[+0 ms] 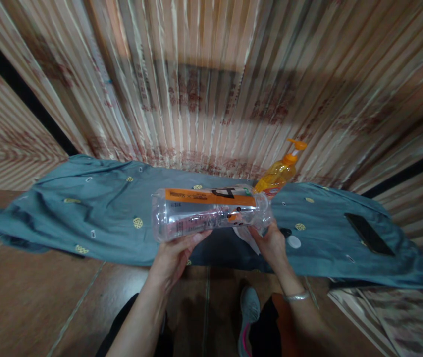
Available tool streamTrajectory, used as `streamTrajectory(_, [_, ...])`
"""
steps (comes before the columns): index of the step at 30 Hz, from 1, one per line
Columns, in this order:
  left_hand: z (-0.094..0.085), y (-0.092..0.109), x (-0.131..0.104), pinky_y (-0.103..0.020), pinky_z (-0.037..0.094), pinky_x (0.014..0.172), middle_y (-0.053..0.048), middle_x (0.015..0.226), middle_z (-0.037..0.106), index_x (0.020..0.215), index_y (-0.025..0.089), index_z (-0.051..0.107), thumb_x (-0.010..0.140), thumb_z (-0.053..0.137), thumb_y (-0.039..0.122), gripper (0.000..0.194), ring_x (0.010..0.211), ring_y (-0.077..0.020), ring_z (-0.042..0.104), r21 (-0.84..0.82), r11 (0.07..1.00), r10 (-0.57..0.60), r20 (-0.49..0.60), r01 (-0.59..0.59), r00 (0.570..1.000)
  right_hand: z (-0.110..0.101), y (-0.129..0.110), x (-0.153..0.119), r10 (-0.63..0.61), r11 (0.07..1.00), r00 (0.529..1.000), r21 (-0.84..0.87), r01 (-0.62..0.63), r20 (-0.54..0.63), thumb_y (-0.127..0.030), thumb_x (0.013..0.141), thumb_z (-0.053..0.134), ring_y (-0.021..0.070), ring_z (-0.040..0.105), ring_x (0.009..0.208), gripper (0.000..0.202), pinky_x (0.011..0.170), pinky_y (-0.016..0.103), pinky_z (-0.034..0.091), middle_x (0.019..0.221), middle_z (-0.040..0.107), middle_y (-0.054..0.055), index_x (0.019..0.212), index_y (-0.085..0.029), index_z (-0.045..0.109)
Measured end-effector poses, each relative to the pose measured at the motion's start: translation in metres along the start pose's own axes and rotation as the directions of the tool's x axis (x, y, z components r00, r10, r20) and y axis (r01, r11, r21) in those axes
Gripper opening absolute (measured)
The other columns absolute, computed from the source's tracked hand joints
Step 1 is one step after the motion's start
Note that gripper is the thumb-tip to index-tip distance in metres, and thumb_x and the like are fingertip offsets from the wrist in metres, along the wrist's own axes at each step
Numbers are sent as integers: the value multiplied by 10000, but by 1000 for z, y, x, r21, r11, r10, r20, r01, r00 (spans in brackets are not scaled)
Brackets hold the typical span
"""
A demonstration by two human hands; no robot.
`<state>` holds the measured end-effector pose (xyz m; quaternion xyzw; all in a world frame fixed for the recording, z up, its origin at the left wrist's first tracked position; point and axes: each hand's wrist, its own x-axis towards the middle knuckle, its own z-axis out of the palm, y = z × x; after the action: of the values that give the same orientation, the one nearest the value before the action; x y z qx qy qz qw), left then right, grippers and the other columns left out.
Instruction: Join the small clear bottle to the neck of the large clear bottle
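Left hand and right hand clamped on clear bottle, held sideways over cloth-covered surface; pump bottle behind, phone right.

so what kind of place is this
Probably a room in a home, though little of it shows: a pleated, patterned curtain hangs behind a cloth-covered surface, and the floor looks tiled.
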<state>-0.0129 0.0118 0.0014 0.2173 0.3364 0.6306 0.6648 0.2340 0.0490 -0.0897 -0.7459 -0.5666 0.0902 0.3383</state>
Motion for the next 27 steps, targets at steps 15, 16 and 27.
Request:
streamTrajectory(15, [-2, -1, 0, -455, 536, 914, -49, 898, 764, 1033, 186, 694, 494, 836, 77, 568, 924, -278, 703, -8, 1000, 12, 1, -12, 1000, 0, 0, 0, 13, 999, 1000, -34, -13, 0, -492, 744, 605, 285, 673, 761, 491, 633, 347, 479, 843, 702, 115, 1092, -154, 527])
streamTrajectory(16, [-3, -1, 0, -461, 531, 921, -52, 910, 763, 1043, 188, 691, 499, 836, 78, 574, 933, -282, 700, -8, 1000, 12, 3, -12, 1000, 0, 0, -1, 11, 999, 1000, -31, -11, 1, -483, 752, 603, 288, 673, 772, 483, 639, 352, 481, 853, 702, 121, 1095, -153, 527])
streamTrajectory(27, [-2, -1, 1, -365, 573, 845, -48, 873, 768, 1052, 175, 693, 491, 847, 79, 590, 913, -254, 707, -19, 1000, 4, 18, -3, 1000, -1, 0, 0, 11, 1000, 1000, -16, -10, 15, -441, 758, 605, 302, 670, 783, 482, 657, 376, 483, 888, 703, 149, 1121, -133, 529])
